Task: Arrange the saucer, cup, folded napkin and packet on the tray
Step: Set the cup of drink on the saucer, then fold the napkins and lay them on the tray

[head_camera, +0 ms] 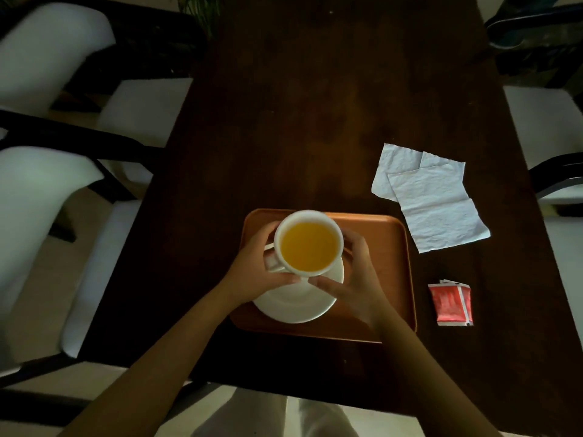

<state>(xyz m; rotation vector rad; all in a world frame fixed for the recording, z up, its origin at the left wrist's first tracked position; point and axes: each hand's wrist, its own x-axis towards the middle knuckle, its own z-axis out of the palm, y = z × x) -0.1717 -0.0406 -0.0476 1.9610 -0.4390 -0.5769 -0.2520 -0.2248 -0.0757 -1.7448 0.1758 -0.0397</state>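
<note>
An orange tray (391, 279) lies on the dark table near me. On its left part sits a white saucer (296, 305). Both hands hold a white cup (307, 242) of yellow drink over the saucer's far side, the handle pointing left. My left hand (255, 266) wraps the handle side, my right hand (350, 279) cups the right side. Whether the cup touches the saucer I cannot tell. An unfolded white napkin (432, 197) lies on the table right of the tray. A red packet (451, 304) lies near the tray's right edge, on the table.
The dark wooden table (299, 105) stretches away from me. White cushioned chairs (41, 184) with dark frames stand along the left side, and more chair seats (549, 127) line the right. A plant (202, 11) shows at the far left corner.
</note>
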